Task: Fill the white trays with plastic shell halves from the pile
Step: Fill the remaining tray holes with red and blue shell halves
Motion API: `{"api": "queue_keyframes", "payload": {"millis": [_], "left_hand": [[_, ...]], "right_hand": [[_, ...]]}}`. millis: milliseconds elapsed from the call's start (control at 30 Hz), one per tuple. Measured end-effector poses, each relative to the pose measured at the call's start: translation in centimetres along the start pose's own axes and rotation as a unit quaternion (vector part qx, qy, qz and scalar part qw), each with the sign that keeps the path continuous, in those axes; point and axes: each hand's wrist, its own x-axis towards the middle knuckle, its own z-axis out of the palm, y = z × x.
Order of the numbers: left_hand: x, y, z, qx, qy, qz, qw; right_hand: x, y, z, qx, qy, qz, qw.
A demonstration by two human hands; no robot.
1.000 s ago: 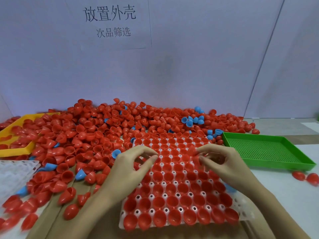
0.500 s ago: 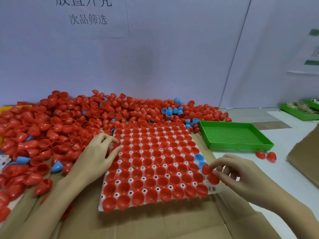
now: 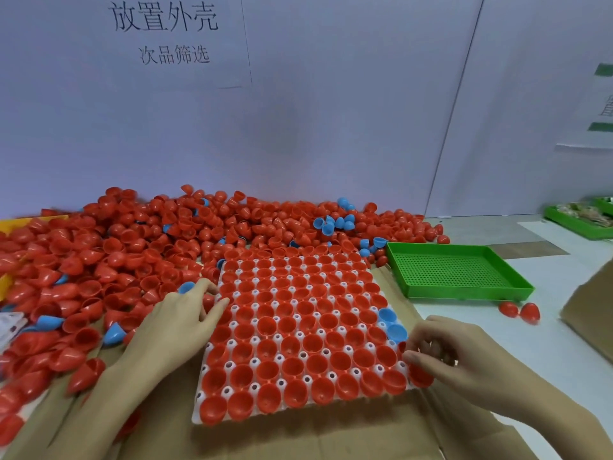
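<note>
A white tray [image 3: 198,416] lies in the middle on cardboard, its cups filled with red shell halves [image 3: 292,330]; two blue shell halves [image 3: 391,323] sit at its right edge. The pile of red and a few blue shell halves [image 3: 116,257] spreads behind it and to its left. My left hand [image 3: 180,318] rests at the tray's left edge, fingers relaxed, thumb touching the rim. My right hand [image 3: 444,355] is at the tray's right edge and pinches a red shell half [image 3: 420,376] in its fingertips.
A green perforated tray [image 3: 464,277] stands right of the white tray, with two loose red halves [image 3: 519,311] in front of it. A cardboard box [image 3: 593,310] is at the far right, more green trays [image 3: 578,219] behind. A yellow tray [image 3: 13,224] and another white tray [image 3: 8,323] lie left.
Both hands left the top of the tray. The left went to its left edge, the right to its right edge with red halves in its fingers. The view shifted right.
</note>
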Motion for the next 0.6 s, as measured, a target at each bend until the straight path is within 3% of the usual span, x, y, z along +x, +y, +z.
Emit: {"api": "queue_keyframes", "payload": {"millis": [133,300,433,600], "left_hand": [[0.1,-0.2,-0.2,-0.150,-0.073,-0.081,0.983],[-0.2,-0.2,-0.9,-0.343,-0.126,-0.173,0.915],[-0.1,-0.4,-1.8,-0.421,-0.159,-0.201,0.870],[0.0,-0.9,-2.3,-0.441,-0.245,-0.200,0.840]], "right_hand": [[2.1,0.0,-0.1,0.042,0.050,0.026,0.998],[7.0,0.9,2.1,-0.019,0.055,0.136,0.989],[9.7,1.7,2.8,-0.039,0.029,0.189,0.981],[10.5,2.9,3.5,0.035,0.046,0.229,0.972]]}}
